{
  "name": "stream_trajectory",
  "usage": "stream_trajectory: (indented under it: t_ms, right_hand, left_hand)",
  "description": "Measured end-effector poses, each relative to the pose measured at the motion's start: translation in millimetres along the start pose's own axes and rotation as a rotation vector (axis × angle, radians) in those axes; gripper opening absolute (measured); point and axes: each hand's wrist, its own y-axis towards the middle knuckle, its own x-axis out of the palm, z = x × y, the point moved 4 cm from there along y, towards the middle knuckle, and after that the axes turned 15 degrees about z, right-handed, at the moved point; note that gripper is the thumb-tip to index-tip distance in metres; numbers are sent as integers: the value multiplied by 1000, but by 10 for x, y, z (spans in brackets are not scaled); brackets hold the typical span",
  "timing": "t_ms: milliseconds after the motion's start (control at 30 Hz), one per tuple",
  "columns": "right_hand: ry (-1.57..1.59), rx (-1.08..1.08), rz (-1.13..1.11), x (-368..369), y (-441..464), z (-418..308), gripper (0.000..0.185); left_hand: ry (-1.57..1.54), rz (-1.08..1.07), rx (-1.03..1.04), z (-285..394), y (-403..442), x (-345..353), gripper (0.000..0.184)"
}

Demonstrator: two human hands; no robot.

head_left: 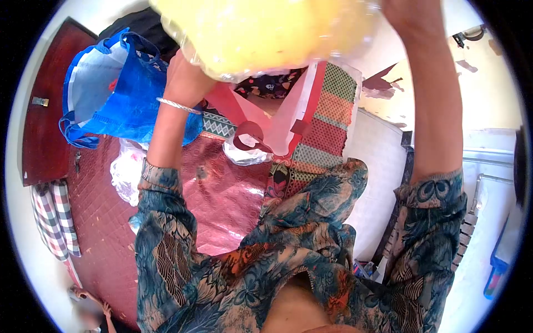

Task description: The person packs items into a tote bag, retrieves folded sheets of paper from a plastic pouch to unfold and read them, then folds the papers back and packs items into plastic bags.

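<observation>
A large yellow bundle in clear, bubbly plastic wrap (272, 36) is held up close to the camera, its top beyond the frame. My left hand (191, 77), with a pale braided bracelet at the wrist, grips its lower left side; the fingertips are hidden behind the bundle. At the right side of the bundle is my right hand (412, 16), closed against it and partly cut off by the top edge. Below the bundle stands an open red bag with a pale inside (277, 130) and red handles. Dark patterned cloth (272, 86) shows just beyond the bag.
A blue bag (130, 91) stands at the left, with white plastic bags (127, 172) on the red quilted mat (102, 222). A striped woven mat (333, 100) lies under the red bag. Another person (91, 311) is at the lower left; a checked cloth (55, 219) lies nearby.
</observation>
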Motion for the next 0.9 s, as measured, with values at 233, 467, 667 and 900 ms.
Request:
stream_trajectory:
  t_ms: [233, 467, 667, 900]
  right_hand:
    - [-266, -4, -495, 302, -585, 592, 49]
    - [-360, 252, -585, -181, -1282, 891, 48]
    - [-542, -81, -860, 51, -1457, 504, 58]
    - [-415, -173, -1039, 413, -1317, 526, 60]
  left_hand:
    - [-548, -7, -275, -796, -650, 205, 34]
    - [-819, 67, -747, -1062, -1065, 453, 35]
    - [-645, 90, -714, -815, -1134, 245, 36]
    - [-483, 152, -678, -513, -1198, -137, 38]
